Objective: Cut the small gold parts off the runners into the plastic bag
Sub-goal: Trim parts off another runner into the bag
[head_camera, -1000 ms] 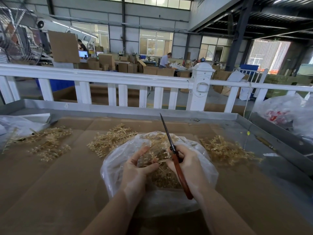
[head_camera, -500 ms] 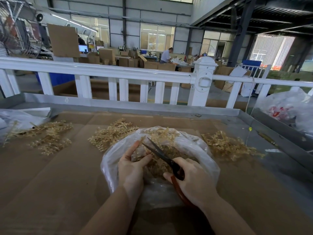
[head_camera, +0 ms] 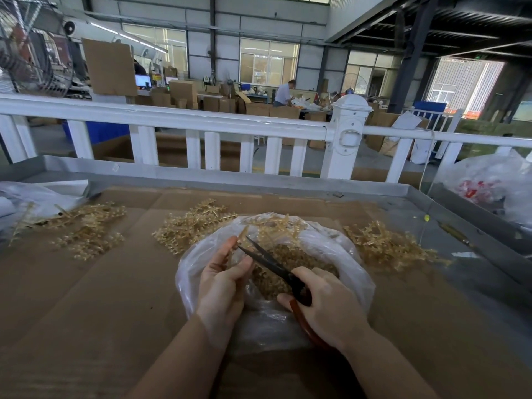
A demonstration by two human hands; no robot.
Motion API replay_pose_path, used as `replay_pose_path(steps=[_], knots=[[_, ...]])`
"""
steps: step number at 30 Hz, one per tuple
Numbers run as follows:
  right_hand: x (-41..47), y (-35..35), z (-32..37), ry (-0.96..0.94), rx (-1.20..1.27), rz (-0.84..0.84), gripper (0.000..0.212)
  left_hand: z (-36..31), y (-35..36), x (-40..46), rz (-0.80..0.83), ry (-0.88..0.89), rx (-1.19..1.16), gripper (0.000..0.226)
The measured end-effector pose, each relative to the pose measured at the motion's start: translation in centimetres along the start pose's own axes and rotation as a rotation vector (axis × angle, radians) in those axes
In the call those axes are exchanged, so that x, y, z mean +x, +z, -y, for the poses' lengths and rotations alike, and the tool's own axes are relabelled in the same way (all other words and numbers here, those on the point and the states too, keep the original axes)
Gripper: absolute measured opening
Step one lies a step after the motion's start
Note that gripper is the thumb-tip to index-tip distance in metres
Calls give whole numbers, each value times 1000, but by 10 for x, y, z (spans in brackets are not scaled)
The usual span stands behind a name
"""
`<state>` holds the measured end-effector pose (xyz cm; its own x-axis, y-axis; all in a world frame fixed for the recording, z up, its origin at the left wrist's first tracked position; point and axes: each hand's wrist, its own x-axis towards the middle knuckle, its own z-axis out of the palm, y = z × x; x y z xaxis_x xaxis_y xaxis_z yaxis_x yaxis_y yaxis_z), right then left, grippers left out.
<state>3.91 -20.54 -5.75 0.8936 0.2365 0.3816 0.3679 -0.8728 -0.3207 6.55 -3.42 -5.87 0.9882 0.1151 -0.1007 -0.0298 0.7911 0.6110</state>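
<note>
A clear plastic bag (head_camera: 349, 254) is seen open on the cardboard-covered table (head_camera: 86, 298), directly in front of the person. A mound of small gold parts (head_camera: 290, 262) is already collected inside it, so a fair share of cutting is judged done.

The left hand (head_camera: 221, 286) is held over the bag's mouth, its fingers and thumb curled round a thin gold runner (head_camera: 242, 233) that sticks up past the fingertips. The right hand (head_camera: 328, 308) is clenched on the red handles of a pair of scissors (head_camera: 269, 262). The dark blades are parted, and their tips are placed at the runner just beside the left fingers. A cut is judged to be in hand; whether a part is between the blades cannot be told.

Uncut stock is noted in three places: a pile of runners (head_camera: 193, 226) just behind the bag to the left, a second pile (head_camera: 385, 246) to the right of the bag, and a third pile (head_camera: 83, 228) well apart at far left, beside another plastic bag (head_camera: 34, 197). Gold parts are visible on all three piles. Some sprigs also rest on the bag's far rim.

The remaining work is judged considerable: the three piles outweigh what is held, and the bag is far from full.
</note>
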Motion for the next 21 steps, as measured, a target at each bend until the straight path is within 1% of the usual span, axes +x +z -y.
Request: replay_pose_path(steps=[3,12,21], knots=[[3,1,4,-29,-17,-18,40,-1,1,1,-6,-21,-26,46],[5,7,10,-113,-126,-120,49,-1,3,4,-20,-27,-36,45],[2,9,11,-128,-154,-200,36,1,2,5,-24,-35,-72,46]])
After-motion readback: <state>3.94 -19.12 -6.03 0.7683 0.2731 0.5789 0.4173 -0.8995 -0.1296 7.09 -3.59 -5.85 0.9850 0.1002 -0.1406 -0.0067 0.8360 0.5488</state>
